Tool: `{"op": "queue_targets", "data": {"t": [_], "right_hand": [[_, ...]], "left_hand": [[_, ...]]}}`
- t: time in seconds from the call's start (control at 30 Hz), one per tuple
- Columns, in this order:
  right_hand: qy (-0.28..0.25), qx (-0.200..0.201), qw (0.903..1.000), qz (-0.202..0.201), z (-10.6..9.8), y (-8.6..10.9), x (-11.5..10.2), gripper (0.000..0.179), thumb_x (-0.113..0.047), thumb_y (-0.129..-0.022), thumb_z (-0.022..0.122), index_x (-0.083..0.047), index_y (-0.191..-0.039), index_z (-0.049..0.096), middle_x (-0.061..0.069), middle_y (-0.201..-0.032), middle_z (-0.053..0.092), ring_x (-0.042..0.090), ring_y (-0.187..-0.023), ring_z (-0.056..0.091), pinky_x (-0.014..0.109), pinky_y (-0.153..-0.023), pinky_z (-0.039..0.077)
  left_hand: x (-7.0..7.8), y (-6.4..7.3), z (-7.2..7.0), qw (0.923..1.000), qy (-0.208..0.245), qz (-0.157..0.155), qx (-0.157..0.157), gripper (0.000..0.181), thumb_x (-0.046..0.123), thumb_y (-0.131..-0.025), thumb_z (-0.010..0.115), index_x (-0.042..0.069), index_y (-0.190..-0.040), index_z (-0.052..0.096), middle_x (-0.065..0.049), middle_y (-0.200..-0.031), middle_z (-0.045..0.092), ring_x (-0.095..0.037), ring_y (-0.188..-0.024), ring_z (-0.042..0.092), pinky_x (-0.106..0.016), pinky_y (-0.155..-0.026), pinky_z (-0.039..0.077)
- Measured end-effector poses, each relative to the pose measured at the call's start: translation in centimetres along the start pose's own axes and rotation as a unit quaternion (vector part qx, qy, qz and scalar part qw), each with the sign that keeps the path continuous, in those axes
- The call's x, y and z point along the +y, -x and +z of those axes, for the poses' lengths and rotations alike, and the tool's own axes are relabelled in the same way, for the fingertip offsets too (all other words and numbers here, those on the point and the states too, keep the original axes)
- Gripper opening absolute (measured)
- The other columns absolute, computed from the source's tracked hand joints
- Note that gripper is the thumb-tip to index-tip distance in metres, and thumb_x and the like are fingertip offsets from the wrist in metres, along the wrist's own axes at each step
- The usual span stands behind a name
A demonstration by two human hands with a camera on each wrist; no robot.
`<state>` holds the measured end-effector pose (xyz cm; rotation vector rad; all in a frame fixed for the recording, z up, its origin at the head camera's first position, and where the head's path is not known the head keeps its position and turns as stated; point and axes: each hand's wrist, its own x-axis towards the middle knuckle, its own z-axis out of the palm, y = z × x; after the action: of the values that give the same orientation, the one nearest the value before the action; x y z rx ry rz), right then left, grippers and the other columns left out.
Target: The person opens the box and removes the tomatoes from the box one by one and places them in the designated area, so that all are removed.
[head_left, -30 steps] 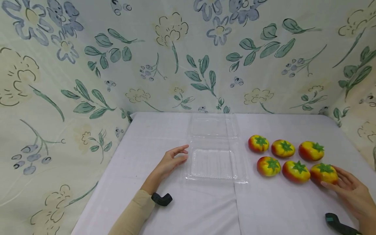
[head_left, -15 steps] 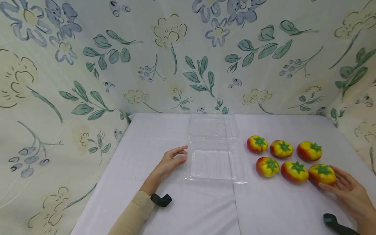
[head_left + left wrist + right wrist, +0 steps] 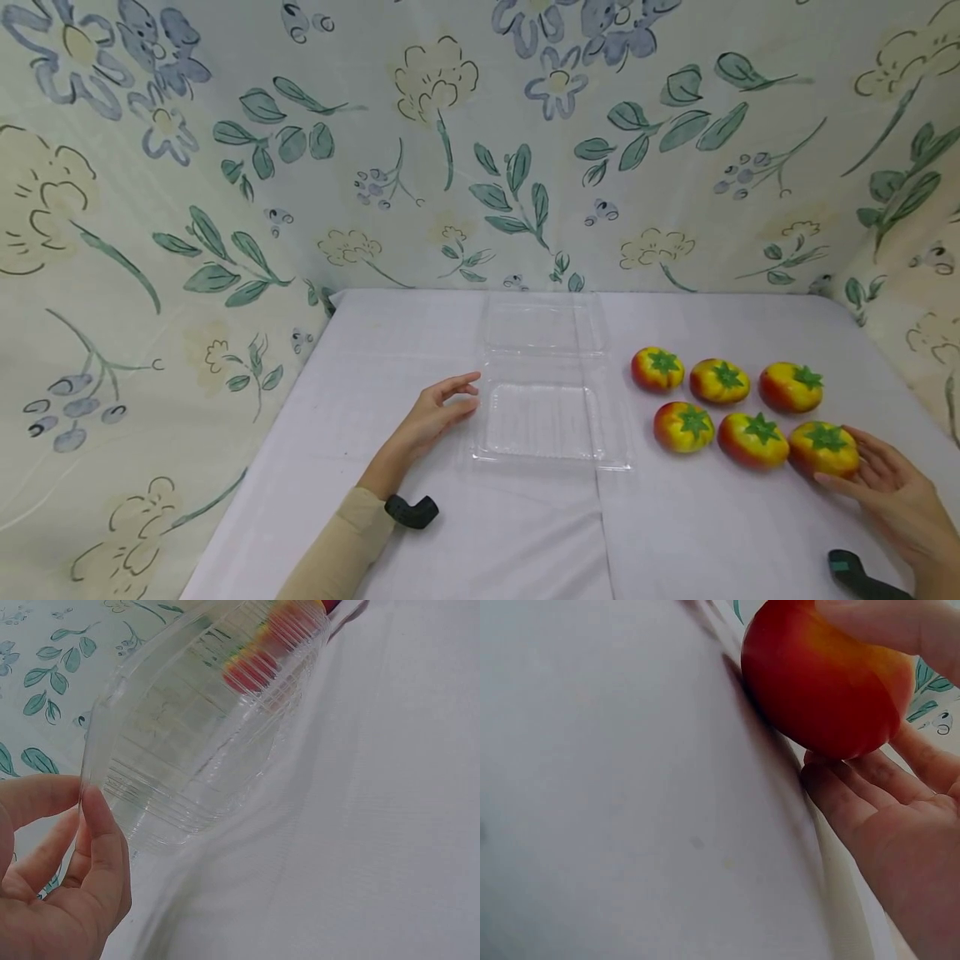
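Note:
A clear plastic clamshell container (image 3: pixel 538 421) lies unfolded on the cloth, its lid (image 3: pixel 542 325) flat towards the back. At the container's left rim, my left hand (image 3: pixel 433 417) pinches the edge between thumb and fingers, as the left wrist view also shows (image 3: pixel 75 855). Several red-and-yellow tomatoes (image 3: pixel 753 440) with green star-shaped tops sit in two rows to the right of the container. My right hand (image 3: pixel 892 492) grips the front-right tomato (image 3: pixel 825 448), thumb on the near side and fingers behind. In the right wrist view this tomato (image 3: pixel 829 682) appears against the white cloth.
A white cloth (image 3: pixel 517 533) with a seam and creases covers the table. Floral fabric (image 3: pixel 450 150) hangs behind it and along both sides. Black wrist mounts (image 3: pixel 412 510) are worn on both arms.
The head view has shifted very slightly. Both hands, the container and the tomatoes otherwise keep their places.

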<state>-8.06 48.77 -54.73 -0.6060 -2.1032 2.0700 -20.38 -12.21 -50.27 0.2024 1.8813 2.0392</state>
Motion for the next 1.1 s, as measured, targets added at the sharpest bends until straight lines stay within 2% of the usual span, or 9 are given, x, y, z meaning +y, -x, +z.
{"op": "queue_targets", "data": {"t": [0.4,0.5,0.57,0.67,0.73,0.83,0.93,1.1], "right_hand": [[-0.006,-0.024,0.9995,-0.018,0.2,-0.1,-0.1,0.094,0.000,-0.088,0.073,-0.040,-0.155,0.022,-0.020,-0.163,0.005,-0.001,-0.147,-0.001,0.000,-0.071,0.043],[0.009,-0.028,0.9993,-0.024,0.1,-0.2,0.1,0.095,0.000,-0.088,0.073,-0.040,-0.156,0.021,-0.020,-0.163,0.005,0.000,-0.148,-0.002,-0.001,-0.073,0.042],[0.068,-0.025,0.9968,-0.034,-0.1,-0.4,0.2,0.093,-0.006,-0.091,0.072,-0.041,-0.156,0.017,-0.019,-0.164,0.004,0.004,-0.149,-0.003,0.002,-0.089,0.040],[0.157,-0.012,0.9865,-0.044,-0.5,-0.6,0.7,0.089,-0.017,-0.094,0.070,-0.043,-0.157,0.011,-0.016,-0.164,0.003,0.009,-0.150,-0.003,0.012,-0.109,0.026],[0.211,0.000,0.9761,-0.050,-0.9,-0.9,0.9,0.087,-0.025,-0.096,0.067,-0.043,-0.157,0.007,-0.014,-0.165,0.002,0.009,-0.150,-0.002,0.017,-0.115,0.014],[0.210,0.022,0.9751,-0.068,-1.5,-1.4,1.1,0.084,-0.019,-0.097,0.066,-0.041,-0.157,0.012,-0.014,-0.164,0.008,0.005,-0.149,0.003,0.014,-0.115,0.013],[0.217,0.037,0.9703,-0.100,-2.0,-1.9,0.4,0.080,-0.011,-0.098,0.062,-0.036,-0.159,0.015,-0.017,-0.163,0.013,0.000,-0.148,0.004,0.012,-0.114,0.010],[0.234,0.026,0.9595,-0.155,0.7,0.5,-4.3,0.075,-0.006,-0.100,0.056,-0.029,-0.160,0.017,-0.017,-0.163,0.013,-0.003,-0.147,0.001,0.012,-0.114,0.003]], "left_hand": [[0.0,0.3,-0.3,1.0000,-0.006,0.001,0.005,0.052,0.005,-0.095,0.067,0.003,-0.144,0.051,-0.010,-0.121,0.056,-0.016,-0.105,0.059,-0.026,-0.093,0.052],[0.0,0.3,-0.3,1.0000,-0.002,0.003,0.005,0.052,0.004,-0.095,0.067,0.003,-0.144,0.051,-0.010,-0.120,0.056,-0.016,-0.104,0.059,-0.026,-0.092,0.052],[0.1,0.2,-0.3,1.0000,0.004,0.005,0.006,0.052,0.004,-0.095,0.067,0.003,-0.144,0.052,-0.010,-0.119,0.056,-0.015,-0.104,0.059,-0.026,-0.092,0.052],[0.1,0.1,-0.2,0.9999,0.009,0.008,0.003,0.052,0.004,-0.095,0.067,0.002,-0.144,0.051,-0.010,-0.120,0.056,-0.015,-0.103,0.059,-0.026,-0.092,0.052],[0.0,0.0,-0.3,0.9999,0.013,0.008,0.000,0.053,0.004,-0.095,0.067,0.001,-0.145,0.050,-0.011,-0.120,0.056,-0.014,-0.103,0.058,-0.026,-0.092,0.052],[-0.1,0.0,-0.4,0.9999,0.016,0.003,-0.004,0.053,0.005,-0.095,0.067,0.003,-0.145,0.050,-0.011,-0.121,0.055,-0.014,-0.103,0.058,-0.025,-0.092,0.052],[-0.1,0.0,-0.5,0.9998,0.017,0.000,-0.006,0.053,0.005,-0.095,0.067,0.004,-0.146,0.049,-0.011,-0.122,0.055,-0.013,-0.103,0.059,-0.025,-0.091,0.052],[0.0,0.0,-0.5,0.9996,0.027,0.001,-0.004,0.052,0.005,-0.097,0.065,0.003,-0.146,0.049,-0.010,-0.121,0.055,-0.012,-0.101,0.059,-0.024,-0.090,0.052]]}}
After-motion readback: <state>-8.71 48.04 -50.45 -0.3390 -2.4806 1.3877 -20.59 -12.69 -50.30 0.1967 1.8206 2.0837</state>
